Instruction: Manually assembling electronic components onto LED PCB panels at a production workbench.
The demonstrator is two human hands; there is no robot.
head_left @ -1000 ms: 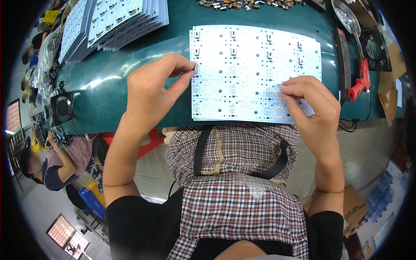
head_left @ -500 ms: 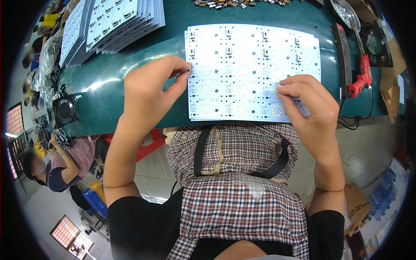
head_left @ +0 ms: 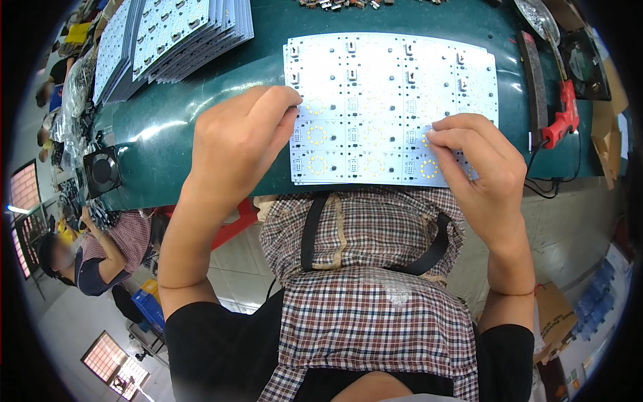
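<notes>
A white circuit-board panel (head_left: 375, 100) lies on the green table in front of me, with rings of small yellow LEDs. Small switches (head_left: 352, 75) stand upright in its two far rows. My left hand (head_left: 244, 134) pinches at the panel's left edge, in the third row; its fingers hide most of a small switch held there. Over the right part of the panel, my right hand (head_left: 482, 154) has thumb and forefinger pressed together. Whatever is between those fingertips is too small to make out.
Stacked white panels (head_left: 181, 40) stand at the far left. Loose switches (head_left: 355, 4) lie along the far edge. On the right are a red-handled soldering iron (head_left: 564, 114), a dark bar (head_left: 534, 87) and a metal dish (head_left: 536, 19). A black fan (head_left: 102, 172) sits left; another person (head_left: 100, 258) works beyond.
My left fingertips have moved slightly right and up onto the panel's edge, and the small switch they showed is now covered. The panel has shifted slightly. My right hand stays nearly in place.
</notes>
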